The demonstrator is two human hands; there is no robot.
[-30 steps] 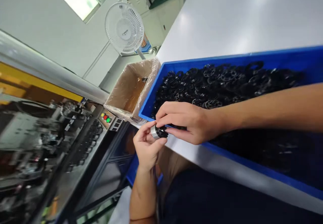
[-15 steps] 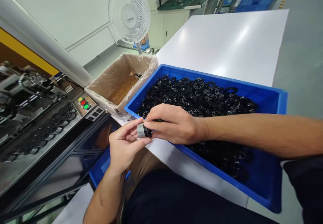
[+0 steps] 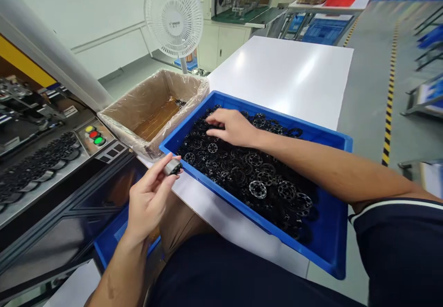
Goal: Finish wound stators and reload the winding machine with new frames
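My left hand (image 3: 148, 201) pinches a short metal cylinder with a black plastic end, like a small motor core (image 3: 172, 167), between thumb and fingers. It is held just off the near left corner of a blue bin (image 3: 277, 241). Inside that bin lies a heap of black plastic rings (image 3: 258, 189) with notched, toothed edges. My right hand (image 3: 232, 127) reaches over the heap near the bin's far left part. Its thumb and fingers are apart, and no part shows between them.
A carton lined with clear plastic (image 3: 131, 109) stands left of the bin. Further left, a machine bears coloured buttons (image 3: 94, 134) and a row of black parts (image 3: 41, 164). A white fan (image 3: 174, 21) rises behind the carton. A white tabletop (image 3: 287, 72) extends beyond the bin.
My right hand has left the metal cylinder and moved over the heap of black rings, its fingers opening. My left hand still holds the cylinder. The camera view has turned to the right.
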